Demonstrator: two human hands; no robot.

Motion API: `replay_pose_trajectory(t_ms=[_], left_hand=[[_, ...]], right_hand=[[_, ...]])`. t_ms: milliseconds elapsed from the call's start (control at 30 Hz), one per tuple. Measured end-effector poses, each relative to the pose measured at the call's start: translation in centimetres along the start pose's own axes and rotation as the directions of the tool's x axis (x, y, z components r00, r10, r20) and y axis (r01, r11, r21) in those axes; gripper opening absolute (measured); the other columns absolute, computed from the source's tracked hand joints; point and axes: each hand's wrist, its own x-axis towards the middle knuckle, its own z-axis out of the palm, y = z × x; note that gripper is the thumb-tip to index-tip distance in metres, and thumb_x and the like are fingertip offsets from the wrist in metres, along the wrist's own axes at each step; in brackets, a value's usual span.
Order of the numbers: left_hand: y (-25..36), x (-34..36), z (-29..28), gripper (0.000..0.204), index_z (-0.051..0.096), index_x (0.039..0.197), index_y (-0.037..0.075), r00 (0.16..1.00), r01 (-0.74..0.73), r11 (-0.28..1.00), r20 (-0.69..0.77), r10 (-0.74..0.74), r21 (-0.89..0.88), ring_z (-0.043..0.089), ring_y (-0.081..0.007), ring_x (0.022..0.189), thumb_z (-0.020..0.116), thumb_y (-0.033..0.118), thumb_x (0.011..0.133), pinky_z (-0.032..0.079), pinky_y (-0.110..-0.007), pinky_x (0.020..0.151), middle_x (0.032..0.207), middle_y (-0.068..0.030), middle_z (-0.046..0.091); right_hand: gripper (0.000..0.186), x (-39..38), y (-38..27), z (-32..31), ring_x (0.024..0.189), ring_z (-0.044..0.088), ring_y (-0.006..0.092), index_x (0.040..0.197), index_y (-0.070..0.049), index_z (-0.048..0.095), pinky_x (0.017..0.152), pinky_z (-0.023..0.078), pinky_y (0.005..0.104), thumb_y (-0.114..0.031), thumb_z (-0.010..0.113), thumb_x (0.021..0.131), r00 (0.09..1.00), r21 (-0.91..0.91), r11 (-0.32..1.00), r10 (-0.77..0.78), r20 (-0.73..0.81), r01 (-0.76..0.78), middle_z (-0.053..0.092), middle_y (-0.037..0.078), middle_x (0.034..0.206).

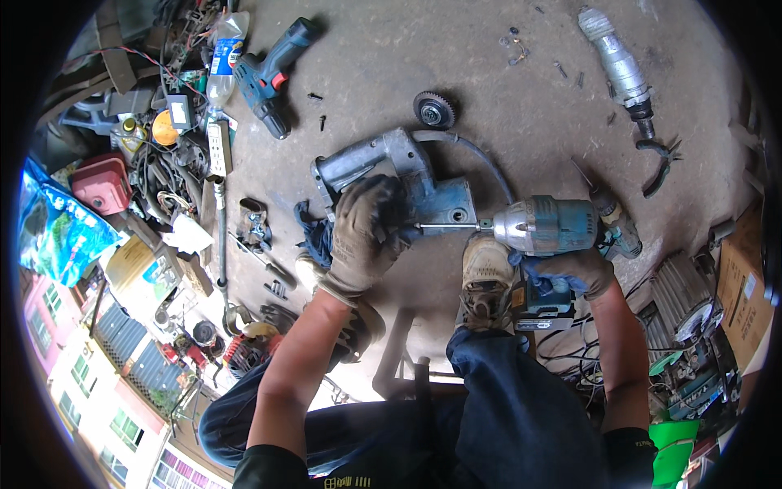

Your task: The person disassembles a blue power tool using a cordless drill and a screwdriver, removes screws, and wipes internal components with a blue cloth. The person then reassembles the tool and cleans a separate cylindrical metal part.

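Observation:
My left hand (pixel 362 232), in a grey-and-dark work glove, has its fingers curled at the near side of a worn power tool housing (pixel 399 159) of grey metal with a blue end. The housing lies on the floor with its cord attached. My right hand (pixel 570 273), gloved too, grips the handle of a teal cordless impact driver (pixel 550 226) with a battery at its base. A long thin bit (pixel 448 226) runs from the driver's nose leftward along the housing to my left fingers. Those fingers hide the bit's tip.
A round gear (pixel 434 110) and a cordless drill (pixel 277 77) lie beyond the housing. At the far right is a silver tool part (pixel 617 65), with pliers (pixel 658 167) nearer. Clutter, including a red container (pixel 102 186), fills the left side. A cardboard box (pixel 745 285) stands right.

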Motion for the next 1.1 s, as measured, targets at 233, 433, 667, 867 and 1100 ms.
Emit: replay_pose_trajectory(t_ms=[233, 433, 667, 867, 1100], left_hand=[[-2.3, -2.6, 3.1, 0.078, 0.042, 0.145, 0.001, 0.973, 0.232, 0.963, 0.039, -0.229, -0.140, 0.061, -0.0297, 0.123, 0.082, 0.007, 0.079, 0.050, -0.040, 0.104, 0.131, -0.0170, 0.060], [-2.1, -1.7, 4.1, 0.077, 0.039, 0.146, 0.000, 0.936, 0.349, 0.888, 0.072, -0.344, -0.298, 0.059, -0.0248, 0.126, 0.081, 0.002, 0.082, 0.051, -0.037, 0.105, 0.137, -0.0149, 0.055], [-1.6, -1.6, 3.9, 0.078, 0.039, 0.148, 0.002, 0.929, 0.371, 0.879, 0.106, -0.355, -0.299, 0.059, -0.0237, 0.124, 0.081, 0.000, 0.082, 0.052, -0.037, 0.102, 0.140, -0.0142, 0.053], [-2.3, -2.3, 3.6, 0.078, 0.040, 0.146, 0.002, 0.920, 0.392, 0.852, 0.116, -0.375, -0.347, 0.059, -0.0239, 0.124, 0.083, 0.001, 0.081, 0.052, -0.037, 0.102, 0.139, -0.0137, 0.053], [-1.6, -1.7, 0.8, 0.085, 0.046, 0.141, 0.002, 0.977, 0.157, 0.962, 0.106, -0.184, 0.222, 0.052, -0.0379, 0.128, 0.087, 0.033, 0.073, 0.036, -0.051, 0.113, 0.134, -0.0196, 0.057]], right_hand=[[0.065, 0.3, 0.2, 0.2, 0.114, 0.066, 0.0193, 0.132, -0.008, 0.063, 0.101, 0.052, 0.0362, -0.002, 0.085, 0.071, 0.999, -0.002, 1.000, -0.017, -0.039, 0.017, 0.069, 0.007, 0.124], [0.066, 0.1, 0.2, -0.4, 0.114, 0.066, 0.0183, 0.132, -0.009, 0.063, 0.101, 0.052, 0.0350, -0.003, 0.086, 0.070, 0.996, 0.024, 1.000, 0.003, -0.087, -0.001, 0.069, 0.006, 0.124], [0.067, 0.1, 0.0, -0.5, 0.113, 0.066, 0.0180, 0.133, -0.008, 0.063, 0.101, 0.052, 0.0353, -0.005, 0.087, 0.070, 0.997, -0.016, 1.000, 0.002, -0.080, -0.003, 0.070, 0.006, 0.123], [0.068, 0.6, -0.7, -0.6, 0.112, 0.067, 0.0181, 0.133, -0.007, 0.062, 0.100, 0.052, 0.0352, -0.004, 0.086, 0.070, 0.998, 0.003, 1.000, 0.007, -0.058, -0.007, 0.070, 0.007, 0.122], [0.054, 2.8, -1.7, -1.4, 0.105, 0.069, 0.0193, 0.127, -0.004, 0.066, 0.098, 0.054, 0.0340, -0.001, 0.079, 0.075, 0.995, 0.154, 0.984, 0.078, 0.060, -0.087, 0.073, 0.009, 0.113]])
